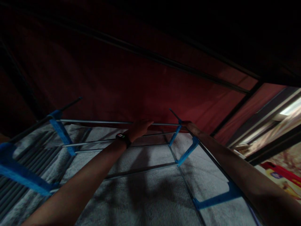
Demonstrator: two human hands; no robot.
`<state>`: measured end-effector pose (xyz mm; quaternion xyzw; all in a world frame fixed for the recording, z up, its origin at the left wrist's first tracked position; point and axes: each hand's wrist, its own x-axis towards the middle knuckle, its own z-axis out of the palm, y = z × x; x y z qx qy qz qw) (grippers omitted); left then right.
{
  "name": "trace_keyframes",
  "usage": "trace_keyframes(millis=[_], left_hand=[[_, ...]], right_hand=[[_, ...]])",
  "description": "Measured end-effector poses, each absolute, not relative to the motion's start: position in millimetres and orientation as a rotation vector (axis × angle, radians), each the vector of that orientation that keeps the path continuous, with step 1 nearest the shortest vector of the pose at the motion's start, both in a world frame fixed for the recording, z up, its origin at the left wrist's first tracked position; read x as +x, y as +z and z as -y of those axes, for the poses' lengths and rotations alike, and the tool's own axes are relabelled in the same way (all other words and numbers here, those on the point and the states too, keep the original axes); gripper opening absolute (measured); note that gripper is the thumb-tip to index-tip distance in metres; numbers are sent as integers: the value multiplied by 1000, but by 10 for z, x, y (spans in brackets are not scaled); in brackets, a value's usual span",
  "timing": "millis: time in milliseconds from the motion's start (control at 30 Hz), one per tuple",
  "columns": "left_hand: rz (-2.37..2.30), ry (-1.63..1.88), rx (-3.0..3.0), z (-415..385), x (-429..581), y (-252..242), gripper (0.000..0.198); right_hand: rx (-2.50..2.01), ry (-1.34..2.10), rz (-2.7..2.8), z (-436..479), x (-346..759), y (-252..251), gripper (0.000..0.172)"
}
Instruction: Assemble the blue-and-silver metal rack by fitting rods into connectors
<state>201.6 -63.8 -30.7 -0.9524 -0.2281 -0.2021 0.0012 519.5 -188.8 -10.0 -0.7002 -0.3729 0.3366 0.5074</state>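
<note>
A frame of thin metal tubes (98, 121) and blue plastic connectors (62, 133) stands on a grey-white fleecy cloth. My left hand (140, 127), with a black smartwatch (123, 138) on its wrist, is closed over the far top tube near its middle. At the far right corner, my right hand (188, 126) is closed around the frame beside a blue connector (175, 135); its fingers are partly hidden and dim. Short dark rod ends stick up past the two far corners. Larger blue connectors (215, 199) join the tubes at the near right.
Behind the frame hangs a dark red fabric wall (150, 84) crossed by dark bars. Several grey tubes (30, 166) lie side by side at the left on the cloth (150, 197). At the right edge are a brightly printed red and yellow item (282, 177) and a lit opening.
</note>
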Motion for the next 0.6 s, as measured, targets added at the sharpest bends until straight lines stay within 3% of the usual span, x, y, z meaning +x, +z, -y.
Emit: trace_keyframes(millis=[200, 600], left_hand=[[730, -627, -3011, 658, 2008, -270, 49], [734, -536, -3004, 702, 2060, -192, 50]], right_hand=[[-1723, 788, 931, 1864, 5198, -115, 5], [-1801, 714, 992, 1856, 5216, -96, 9]])
